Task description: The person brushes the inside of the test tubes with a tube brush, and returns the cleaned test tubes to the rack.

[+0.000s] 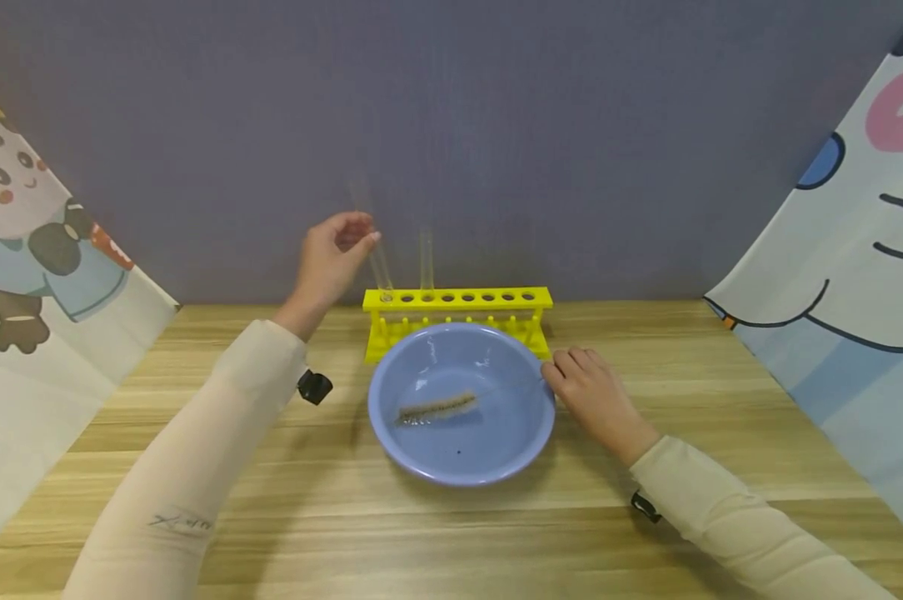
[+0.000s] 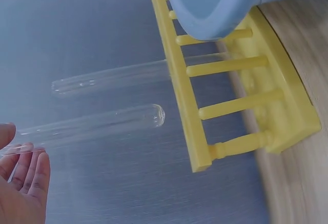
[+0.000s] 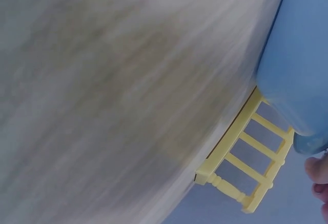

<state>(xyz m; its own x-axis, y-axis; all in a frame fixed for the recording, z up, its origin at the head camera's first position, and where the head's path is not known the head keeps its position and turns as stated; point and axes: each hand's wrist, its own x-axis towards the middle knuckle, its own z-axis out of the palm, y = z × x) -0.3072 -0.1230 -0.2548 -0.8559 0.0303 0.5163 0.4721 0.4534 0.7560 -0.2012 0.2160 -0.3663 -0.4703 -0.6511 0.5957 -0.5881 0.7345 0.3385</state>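
A left hand (image 1: pixel 339 252) pinches a clear test tube (image 2: pixel 102 125) between thumb and fingers — just above a yellow rack (image 1: pixel 457 306); the right hand (image 1: pixel 592 397), fingers curled, grips a brush (image 1: pixel 436 407) — bristles within a blue basin (image 1: pixel 462 458).

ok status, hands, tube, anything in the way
Left hand pinches test tube, bottom clear of rack. Right hand grips brush at basin rim. Second tube stands racked, no blockage seen.
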